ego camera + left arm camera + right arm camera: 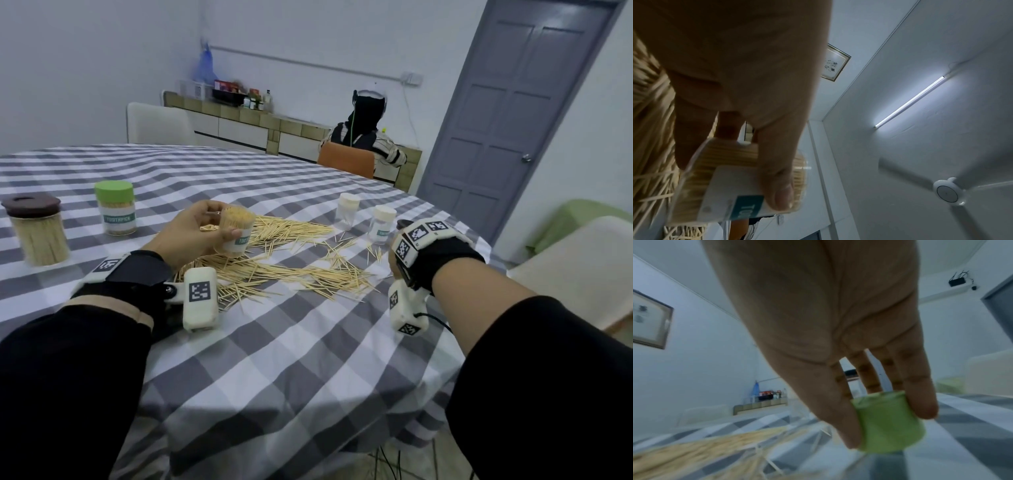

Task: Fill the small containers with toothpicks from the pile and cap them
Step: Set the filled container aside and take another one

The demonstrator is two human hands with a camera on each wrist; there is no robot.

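My left hand (226, 221) grips a small clear labelled container (236, 240), uncapped, tilted and packed with toothpicks. The left wrist view shows that container (725, 178) with my thumb (781, 194) across its label. Beneath it a loose toothpick pile (291, 263) spreads over the checked cloth. My right hand (890, 426) pinches a green cap (900, 434) between thumb and fingers, low over the table right of the pile. In the head view the wrist device (418, 240) hides the cap and fingers.
Left of the pile stand a green-capped toothpick container (116, 212) and a brown-lidded jar of toothpicks (37, 229). Two small cream-capped containers (346, 211) (382, 224) stand beyond my right hand. The table edge (455, 349) runs below my right forearm. A person (366, 133) sits at the far side.
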